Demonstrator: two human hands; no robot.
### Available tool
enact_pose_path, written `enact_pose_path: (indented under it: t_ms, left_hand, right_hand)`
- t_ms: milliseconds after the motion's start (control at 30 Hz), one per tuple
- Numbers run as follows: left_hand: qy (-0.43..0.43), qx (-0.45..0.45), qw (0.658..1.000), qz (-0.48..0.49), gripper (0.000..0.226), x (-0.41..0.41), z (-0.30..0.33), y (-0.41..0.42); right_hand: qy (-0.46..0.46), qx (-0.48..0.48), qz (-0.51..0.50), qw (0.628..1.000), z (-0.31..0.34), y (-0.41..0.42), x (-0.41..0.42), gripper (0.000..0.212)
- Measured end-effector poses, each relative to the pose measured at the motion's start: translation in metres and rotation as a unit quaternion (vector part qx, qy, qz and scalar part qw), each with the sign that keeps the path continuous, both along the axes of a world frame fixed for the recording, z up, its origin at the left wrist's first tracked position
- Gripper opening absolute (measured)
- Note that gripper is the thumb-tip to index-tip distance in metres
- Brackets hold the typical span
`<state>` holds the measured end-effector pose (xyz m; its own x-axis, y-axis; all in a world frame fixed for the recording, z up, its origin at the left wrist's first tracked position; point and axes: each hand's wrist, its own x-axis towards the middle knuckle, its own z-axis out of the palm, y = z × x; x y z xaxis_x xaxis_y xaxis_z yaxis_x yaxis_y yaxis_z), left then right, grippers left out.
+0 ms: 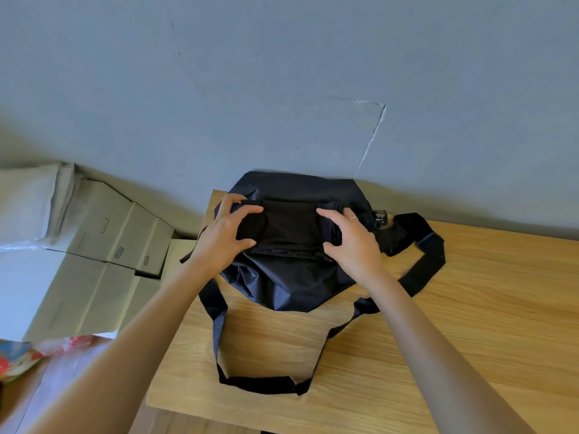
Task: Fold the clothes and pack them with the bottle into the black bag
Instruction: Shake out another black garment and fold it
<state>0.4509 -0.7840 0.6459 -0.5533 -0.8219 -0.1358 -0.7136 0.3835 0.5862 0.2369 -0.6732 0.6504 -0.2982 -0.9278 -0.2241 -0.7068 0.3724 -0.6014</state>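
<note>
Bag: I saw the soft black fabric bag (291,277) lying on the light wooden table (470,308), its far edge against the grey-blue wall (282,73), its mouth facing up.
Clothes: a folded black garment (289,225) sat in the bag's open mouth, held between both hands.
Left hand: my left hand (224,238) gripped the garment's left end, fingers (250,209) curled over the top and thumb pressed in at the near side, clamped on the cloth.
Right hand: my right hand (354,242) gripped the right end the same way, fingers (326,213) closed on the fabric; a thin ring (353,218) showed on one of them.
Straps: the long black webbing strap (260,382) looped toward me across the table; a wider black strap (429,249) curved out to the right.
Bottle: I could not see it.
Surroundings: pale cardboard boxes (103,245) stood stacked off the table's left side.
</note>
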Motion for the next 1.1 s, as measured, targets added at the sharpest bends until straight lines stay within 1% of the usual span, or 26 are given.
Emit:
enact_pose_path:
  t_ms: [100,133,200,233,267,300,333,400,433,500,600,667,767,933,1000,1100]
  left_hand:
    - [-0.024,-0.022,0.999,0.012,0.061,-0.002,0.000,0.006]
    - [-0.029,-0.036,0.999,0.012,0.061,-0.001,0.000,0.007]
    - [-0.040,-0.076,0.996,0.013,0.061,0.000,0.001,0.011]
    - [-0.047,-0.104,0.993,0.014,0.060,0.001,0.002,0.013]
    - [-0.051,-0.139,0.989,0.012,0.058,0.001,0.004,0.017]
    - [-0.051,-0.177,0.983,-0.001,0.055,-0.001,0.006,0.021]
    - [-0.047,-0.211,0.976,-0.024,0.052,-0.005,0.009,0.025]
    - [-0.043,-0.243,0.964,-0.099,0.051,-0.017,0.012,0.035]
    - [-0.052,-0.247,0.957,-0.141,0.052,-0.026,0.010,0.038]
    - [-0.093,-0.244,0.942,-0.210,0.058,-0.044,0.001,0.045]
    - [-0.164,-0.231,0.923,-0.260,0.066,-0.063,-0.018,0.052]
    - [-0.187,-0.222,0.920,-0.263,0.068,-0.067,-0.028,0.054]
    - [-0.189,-0.228,0.920,-0.258,0.069,-0.066,-0.036,0.055]
    - [-0.197,-0.251,0.913,-0.254,0.068,-0.062,-0.042,0.060]
    - [-0.193,-0.254,0.913,-0.254,0.068,-0.061,-0.044,0.061]
    - [-0.186,-0.251,0.916,-0.252,0.067,-0.060,-0.044,0.062]
  right_hand:
    - [0.021,0.000,0.010,1.000,-0.008,-0.002,-0.001,0.059]
    - [0.013,-0.003,0.020,1.000,-0.009,-0.001,-0.003,0.061]
    - [-0.034,-0.026,0.029,0.999,-0.006,0.002,-0.008,0.065]
    - [-0.056,-0.049,0.023,0.997,-0.002,0.004,-0.012,0.064]
    - [-0.059,-0.073,0.013,0.995,0.001,0.007,-0.017,0.061]
    - [-0.037,-0.093,0.003,0.995,0.003,0.010,-0.022,0.058]
    - [0.004,-0.107,-0.007,0.994,0.004,0.013,-0.028,0.055]
    - [0.097,-0.115,-0.007,0.989,0.006,0.019,-0.039,0.053]
    - [0.131,-0.111,0.003,0.985,0.006,0.021,-0.042,0.054]
    - [0.169,-0.097,0.035,0.980,0.000,0.022,-0.048,0.059]
    - [0.186,-0.069,0.071,0.978,-0.010,0.021,-0.053,0.063]
    - [0.209,-0.069,0.094,0.971,-0.014,0.021,-0.053,0.062]
    - [0.244,-0.070,0.110,0.961,-0.019,0.018,-0.050,0.064]
    - [0.279,-0.075,0.086,0.953,-0.029,0.010,-0.043,0.061]
    - [0.281,-0.075,0.076,0.954,-0.032,0.007,-0.043,0.056]
    - [0.277,-0.084,0.061,0.955,-0.031,0.001,-0.040,0.041]
